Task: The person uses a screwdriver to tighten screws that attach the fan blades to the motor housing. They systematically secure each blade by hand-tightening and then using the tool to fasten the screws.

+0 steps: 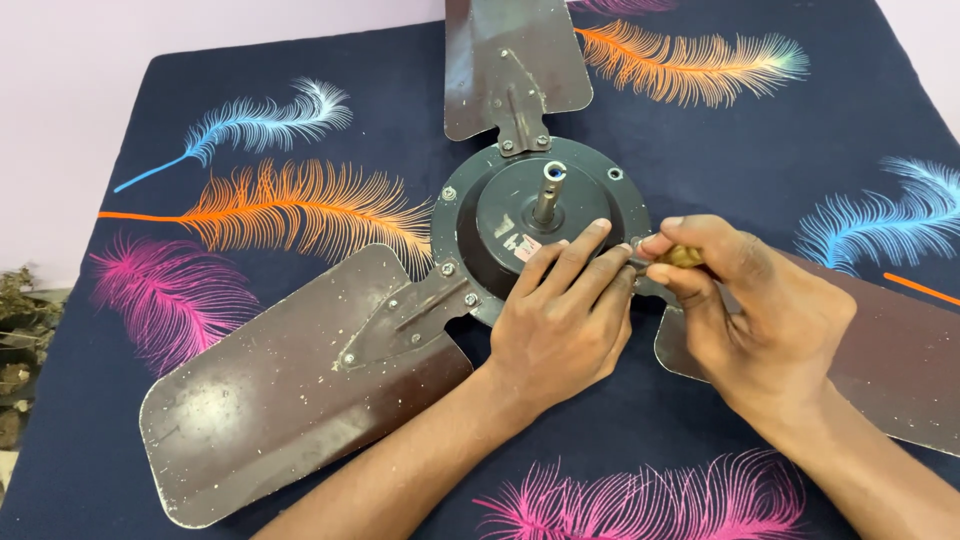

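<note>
A dark brown ceiling fan lies flat on a navy cloth printed with coloured feathers. Its round motor housing (520, 205) has a short shaft (548, 190) standing up in the middle. Three dusty blades spread out: one at the top (510, 60), one at lower left (270, 390), one at right (900, 370). My left hand (565, 315) rests flat on the housing's near edge, fingers spread. My right hand (755, 310) grips a screwdriver with an amber handle (683, 257), its tip hidden at the housing's right rim between my fingertips.
The navy feather cloth (700, 130) covers the whole work surface. A pale lilac wall or floor (60, 120) shows at upper left. Dried plant debris (18, 330) lies past the cloth's left edge.
</note>
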